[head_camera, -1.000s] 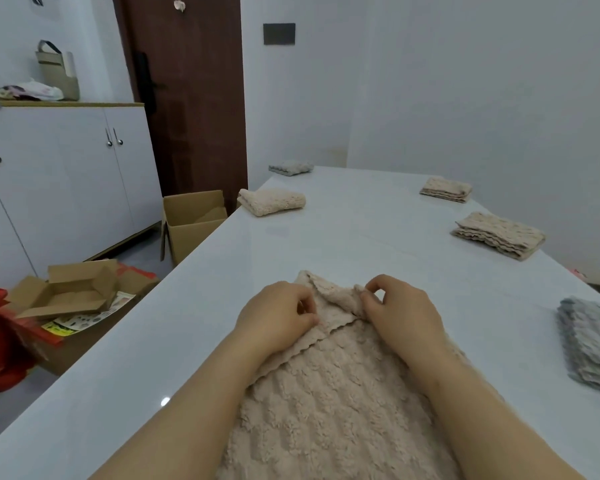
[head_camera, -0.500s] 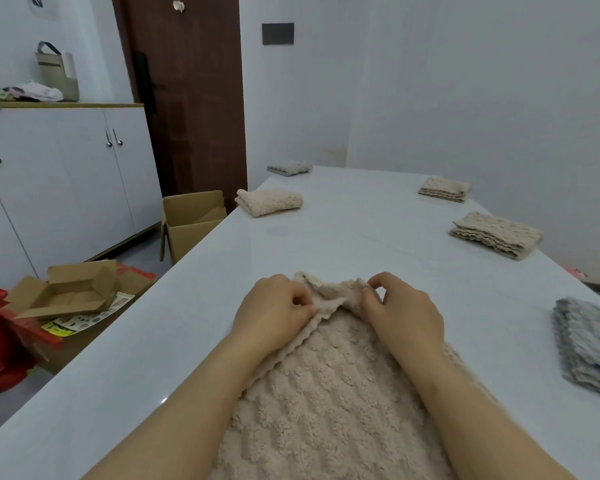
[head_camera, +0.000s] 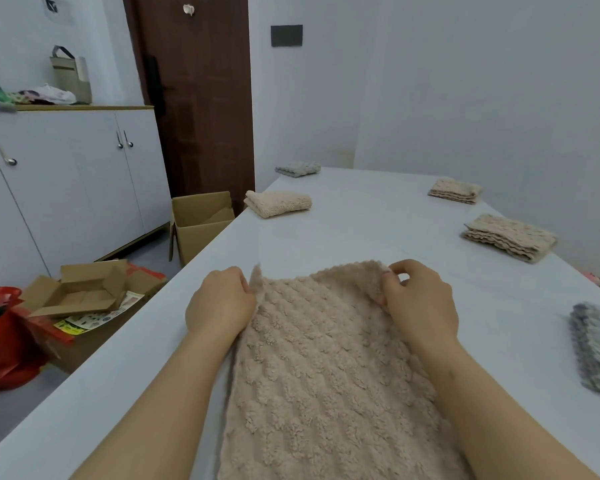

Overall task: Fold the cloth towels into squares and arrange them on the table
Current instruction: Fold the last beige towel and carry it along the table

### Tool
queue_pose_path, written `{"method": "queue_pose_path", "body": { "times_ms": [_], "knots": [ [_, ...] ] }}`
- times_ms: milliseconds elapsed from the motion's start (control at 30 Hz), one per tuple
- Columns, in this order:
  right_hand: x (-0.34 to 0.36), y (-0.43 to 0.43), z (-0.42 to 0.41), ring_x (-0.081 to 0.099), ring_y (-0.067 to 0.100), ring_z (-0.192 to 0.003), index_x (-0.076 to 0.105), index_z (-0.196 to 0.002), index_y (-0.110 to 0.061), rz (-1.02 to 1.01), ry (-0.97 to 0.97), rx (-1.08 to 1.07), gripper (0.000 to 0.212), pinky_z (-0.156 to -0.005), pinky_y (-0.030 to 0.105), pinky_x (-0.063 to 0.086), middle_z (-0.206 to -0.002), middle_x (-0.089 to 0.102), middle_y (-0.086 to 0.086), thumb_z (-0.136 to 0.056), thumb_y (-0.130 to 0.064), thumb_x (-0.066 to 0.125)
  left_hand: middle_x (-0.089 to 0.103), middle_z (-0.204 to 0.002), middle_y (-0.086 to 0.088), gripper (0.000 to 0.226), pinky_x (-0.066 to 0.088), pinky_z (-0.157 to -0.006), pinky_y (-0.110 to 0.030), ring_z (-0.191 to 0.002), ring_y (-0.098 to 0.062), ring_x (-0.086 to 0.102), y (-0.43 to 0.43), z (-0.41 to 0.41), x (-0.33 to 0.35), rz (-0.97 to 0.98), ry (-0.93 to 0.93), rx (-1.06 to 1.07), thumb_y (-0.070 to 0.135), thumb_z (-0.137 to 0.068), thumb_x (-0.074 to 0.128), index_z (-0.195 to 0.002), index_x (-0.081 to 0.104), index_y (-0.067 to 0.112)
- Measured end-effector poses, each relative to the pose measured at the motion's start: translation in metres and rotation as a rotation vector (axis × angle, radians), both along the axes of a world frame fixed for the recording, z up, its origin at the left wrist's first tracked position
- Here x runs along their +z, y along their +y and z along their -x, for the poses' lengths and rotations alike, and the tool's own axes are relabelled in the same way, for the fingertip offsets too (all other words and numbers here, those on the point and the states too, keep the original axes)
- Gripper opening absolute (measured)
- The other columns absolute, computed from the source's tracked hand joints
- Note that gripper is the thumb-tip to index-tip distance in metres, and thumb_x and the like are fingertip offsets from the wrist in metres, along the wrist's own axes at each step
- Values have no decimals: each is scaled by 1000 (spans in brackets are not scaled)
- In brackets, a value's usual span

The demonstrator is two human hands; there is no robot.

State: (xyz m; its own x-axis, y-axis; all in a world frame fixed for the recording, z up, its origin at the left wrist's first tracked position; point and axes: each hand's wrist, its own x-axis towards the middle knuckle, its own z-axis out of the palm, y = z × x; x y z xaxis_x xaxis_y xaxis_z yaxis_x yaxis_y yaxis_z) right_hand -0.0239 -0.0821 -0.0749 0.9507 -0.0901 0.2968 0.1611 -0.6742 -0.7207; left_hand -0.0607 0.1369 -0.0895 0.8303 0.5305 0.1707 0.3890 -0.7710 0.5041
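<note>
Towel (head_camera: 326, 358): beige, fluffy, bumpy weave, laid flat on white table (head_camera: 378, 216) between both forearms. Far-left corner is pinched by left hand (head_camera: 220, 303), far-right corner by right hand (head_camera: 420, 299); far edge is spanned between them.

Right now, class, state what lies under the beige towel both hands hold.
The white table shows around the beige towel on its left, far and right sides; the part beneath is covered. The left hand and right hand pinch its far corners.
</note>
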Motion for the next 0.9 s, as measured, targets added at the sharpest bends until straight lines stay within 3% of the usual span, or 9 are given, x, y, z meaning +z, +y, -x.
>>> {"method": "queue_pose_path", "body": {
  "times_ms": [100,167,300,367,433,500,600,767,900],
  "knots": [
    [-2,-1,0,60,18,-71,51,-115,-20,-113,1,26,25,-64,34,48,-84,67,0,-92,-25,42,49,-101,-4,16,41,-66,-31,-78,-24,51,-6,2,4,27,-71,0,24,-92,42,-91,56,15],
    [-5,0,2,59,20,-81,38,-131,-21,-96,50,98,39,-72,35,48,-103,64,-1,-92,-27,44,41,-102,-3,17,42,-66,-33,-78,-24,51,-14,4,7,7,-125,-3,22,-94,39,-100,54,15],
    [-15,3,3,64,26,-89,9,-146,-29,73,147,248,69,-83,39,51,-127,55,11,-90,-25,51,43,-114,-2,22,42,-67,-30,-96,-20,47,-29,8,9,-217,-223,-78,17,-93,43,-113,52,19],
    [-18,2,1,60,25,-107,16,-146,-26,254,169,280,64,-91,39,49,-129,55,9,-91,-30,50,47,-119,0,25,40,-72,-29,-105,-20,45,-35,8,7,-311,-200,-170,22,-94,41,-116,52,21],
    [-20,1,-1,53,19,-115,37,-137,-24,425,141,299,46,-97,36,44,-131,54,0,-92,-33,46,44,-133,1,34,40,-89,-34,-119,-21,42,-40,6,3,-297,-27,-299,36,-94,39,-125,48,26],
    [-22,1,-2,49,16,-118,48,-128,-23,465,123,310,37,-99,34,40,-132,53,-5,-93,-33,42,25,-151,0,54,25,-109,-44,-138,-27,24,-42,5,-4,-246,286,-389,56,-90,34,-140,31,34],
    [-26,0,-2,45,16,-124,48,-129,-25,477,114,304,38,-106,39,34,-135,50,-6,-93,-37,42,-3,-159,4,68,-1,-116,-51,-145,-30,-6,-43,8,-17,-261,464,-400,70,-86,18,-146,4,40],
    [-24,-12,18,39,16,-131,46,-131,-27,437,26,256,39,-111,39,26,-139,48,-7,-94,-37,40,1,-159,4,63,-2,-116,-48,-146,-24,-3,-44,20,-18,-277,233,-375,64,-90,22,-146,9,38],
    [-23,-31,50,44,15,-120,55,-119,-27,462,-62,257,29,-103,33,29,-125,56,-9,-94,-33,42,30,-150,8,47,5,-115,-42,-141,-14,20,-57,45,-12,-381,-65,-325,48,-95,28,-141,31,35]
  ]
}}
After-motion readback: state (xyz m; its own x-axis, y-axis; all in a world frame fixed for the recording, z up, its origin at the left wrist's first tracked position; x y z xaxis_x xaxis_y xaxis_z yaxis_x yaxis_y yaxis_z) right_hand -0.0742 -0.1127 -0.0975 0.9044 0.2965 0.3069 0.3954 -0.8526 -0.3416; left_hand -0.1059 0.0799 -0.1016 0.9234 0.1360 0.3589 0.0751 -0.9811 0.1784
